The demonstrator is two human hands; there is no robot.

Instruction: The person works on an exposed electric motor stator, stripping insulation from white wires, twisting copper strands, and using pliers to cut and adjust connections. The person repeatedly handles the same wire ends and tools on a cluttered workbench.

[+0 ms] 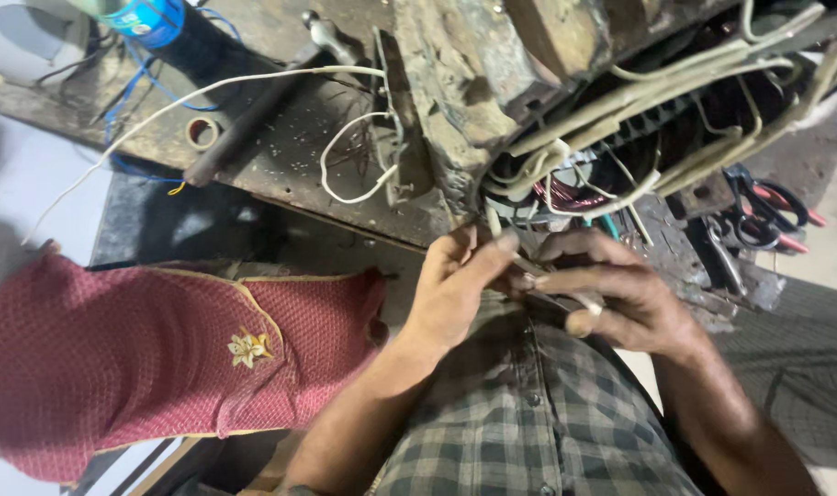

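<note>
Centre of frame: the left hand (pixel 450 285) and right hand (pixel 611 294) both pinch one pale sleeved wire (pixel 528 268) below the motor winding (pixel 620 156). A firm, close grip likely keeps it from kinking.

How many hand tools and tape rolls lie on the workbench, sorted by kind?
Hammer: 1
Scissors, black-handled: 1
Pliers, red-handled: 1
Tape roll: 1
Total: 4

Red knitted cloth with yellow flower (pixel 161 363) lower left, small tape roll (pixel 201 132) upper left, red-handled scissors (pixel 769 213) far right.
</note>
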